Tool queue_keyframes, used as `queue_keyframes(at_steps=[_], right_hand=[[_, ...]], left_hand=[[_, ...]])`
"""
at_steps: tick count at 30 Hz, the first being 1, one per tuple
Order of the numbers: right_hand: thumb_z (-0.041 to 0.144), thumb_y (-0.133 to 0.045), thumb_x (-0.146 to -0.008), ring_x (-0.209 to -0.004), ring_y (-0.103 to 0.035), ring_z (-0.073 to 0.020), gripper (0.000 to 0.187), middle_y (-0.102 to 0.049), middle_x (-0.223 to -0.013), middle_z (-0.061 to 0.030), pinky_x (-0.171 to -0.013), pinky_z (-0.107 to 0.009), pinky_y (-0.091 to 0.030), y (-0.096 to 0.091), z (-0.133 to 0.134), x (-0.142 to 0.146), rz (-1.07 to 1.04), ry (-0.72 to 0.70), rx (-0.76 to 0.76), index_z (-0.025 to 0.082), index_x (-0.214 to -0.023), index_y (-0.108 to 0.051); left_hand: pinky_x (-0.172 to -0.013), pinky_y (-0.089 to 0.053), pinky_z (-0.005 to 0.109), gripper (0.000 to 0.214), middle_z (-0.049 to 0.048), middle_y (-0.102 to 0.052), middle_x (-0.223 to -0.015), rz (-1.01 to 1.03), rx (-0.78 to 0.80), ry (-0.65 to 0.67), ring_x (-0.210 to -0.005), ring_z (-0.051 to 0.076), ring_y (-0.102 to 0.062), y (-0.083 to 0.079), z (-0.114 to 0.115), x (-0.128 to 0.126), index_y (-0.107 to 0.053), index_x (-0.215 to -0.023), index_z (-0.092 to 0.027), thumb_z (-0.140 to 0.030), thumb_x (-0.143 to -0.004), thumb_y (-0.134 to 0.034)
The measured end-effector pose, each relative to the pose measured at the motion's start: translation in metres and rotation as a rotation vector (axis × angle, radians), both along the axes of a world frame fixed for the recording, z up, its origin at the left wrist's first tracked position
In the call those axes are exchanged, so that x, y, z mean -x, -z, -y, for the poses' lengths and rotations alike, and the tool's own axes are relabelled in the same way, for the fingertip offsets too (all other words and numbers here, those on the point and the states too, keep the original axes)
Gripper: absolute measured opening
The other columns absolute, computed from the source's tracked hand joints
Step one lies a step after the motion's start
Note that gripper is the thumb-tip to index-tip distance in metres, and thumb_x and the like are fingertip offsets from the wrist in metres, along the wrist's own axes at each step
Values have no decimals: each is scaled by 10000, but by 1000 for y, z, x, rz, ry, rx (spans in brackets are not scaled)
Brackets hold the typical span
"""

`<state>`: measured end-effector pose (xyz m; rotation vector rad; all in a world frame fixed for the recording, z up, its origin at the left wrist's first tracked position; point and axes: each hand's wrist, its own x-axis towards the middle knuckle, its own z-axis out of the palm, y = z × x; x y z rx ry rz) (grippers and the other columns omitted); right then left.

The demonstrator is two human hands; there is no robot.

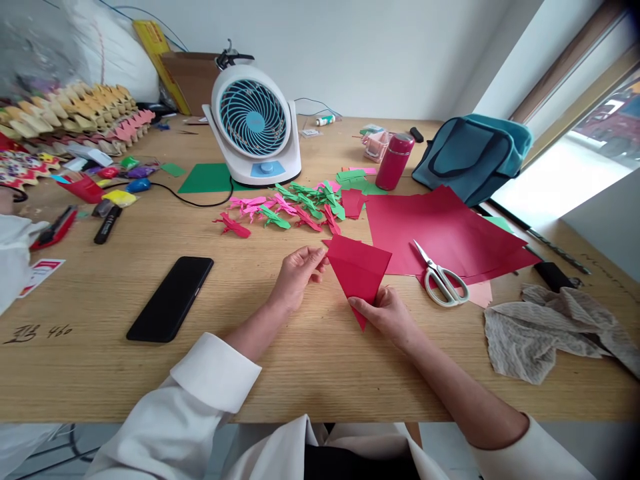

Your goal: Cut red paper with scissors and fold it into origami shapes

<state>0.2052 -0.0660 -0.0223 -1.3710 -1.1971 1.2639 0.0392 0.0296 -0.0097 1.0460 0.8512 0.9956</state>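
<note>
A folded piece of red paper (359, 267), wide at the top and narrowing to a point below, is held above the table between both hands. My left hand (299, 272) pinches its upper left corner. Lower down on the right edge, my right hand (387, 312) grips it, thumb lying across the front. Just beyond the paper lie several folded paper figures (273, 215) in pink, green and red. To the right, white-handled scissors (441, 279) rest partly on large red paper sheets (425, 223).
A white fan (256, 123) stands at the back. A black phone (171, 299) lies left of my arms. A red flask (395, 162), a teal bag (467, 157) and a crumpled cloth (540, 330) are on the right. Clay packets (120, 197) and a black marker (107, 224) lie left.
</note>
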Motion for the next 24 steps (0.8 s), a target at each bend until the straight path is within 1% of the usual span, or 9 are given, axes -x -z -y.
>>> queue_keyframes(at_steps=[2, 4, 8, 11, 13, 15, 18, 22, 24], right_hand=[[487, -689, -739, -510, -374, -84, 364, -479, -560, 35, -479, -228, -308, 1, 0, 0, -3, 16, 5, 172, -642, -534], [494, -699, -734, -518, -391, -89, 364, -500, -571, 32, -491, -231, -326, 1, -1, -1, -6, 25, 6, 168, -656, -556], [499, -722, -726, -557, -457, -106, 352, -581, -625, 15, -541, -240, -376, 2, -1, -2, -36, 32, 1, 159, -713, -628], [505, -722, -740, -630, -538, -137, 355, -669, -731, -18, -600, -257, -427, 5, -2, -3, -104, 30, -7, 161, -822, -698], [507, -721, -749, -663, -566, -150, 356, -692, -764, -31, -622, -266, -445, 6, -2, -5, -164, 47, -6, 164, -843, -713], [502, -726, -750, -648, -556, -140, 347, -688, -749, -29, -597, -254, -433, 6, -3, -6, -214, 101, -6, 165, -828, -709], [509, -727, -749, -555, -472, -100, 352, -644, -669, -2, -513, -227, -361, 4, -3, -8, -240, 176, -9, 162, -796, -690], [522, -715, -756, -481, -372, -76, 412, -525, -525, 25, -455, -227, -271, 3, -2, -8, -124, 126, -1, 156, -612, -593], [512, -709, -767, -482, -393, -84, 404, -536, -527, 18, -452, -231, -283, 4, -1, -7, -48, 75, 8, 158, -613, -590]], left_hand=[[-503, -401, 177, 401, -19, -590, -712, -20, 22, 84, -612, 78, -527, 2, 7, -4, -600, -788, -155, -498, -676, -774], [-537, -400, 186, 396, -36, -559, -619, -94, -23, 155, -571, 69, -495, 5, 14, -9, -565, -679, -147, -455, -640, -809], [-568, -370, 207, 376, -40, -540, -555, -151, -93, 171, -546, 69, -460, 11, 18, -12, -524, -617, -153, -436, -718, -748], [-570, -360, 218, 359, -43, -525, -554, -160, -109, 174, -548, 76, -458, 12, 14, -9, -525, -618, -154, -423, -720, -740], [-567, -356, 224, 359, -42, -516, -558, -173, -110, 203, -548, 81, -457, 12, 11, -6, -530, -619, -154, -431, -710, -738], [-561, -345, 226, 367, -39, -512, -562, -209, -114, 259, -547, 82, -449, 13, 9, -5, -536, -612, -150, -442, -696, -743], [-555, -342, 223, 372, -34, -516, -569, -237, -111, 310, -550, 83, -450, 14, 9, -4, -556, -624, -145, -460, -692, -741], [-577, -396, 213, 340, -27, -556, -633, -189, -82, 225, -583, 87, -486, 13, 10, -4, -599, -712, -146, -468, -726, -707], [-587, -418, 205, 332, -25, -575, -681, -176, -67, 176, -610, 87, -503, 11, 11, -4, -610, -747, -149, -469, -733, -698]])
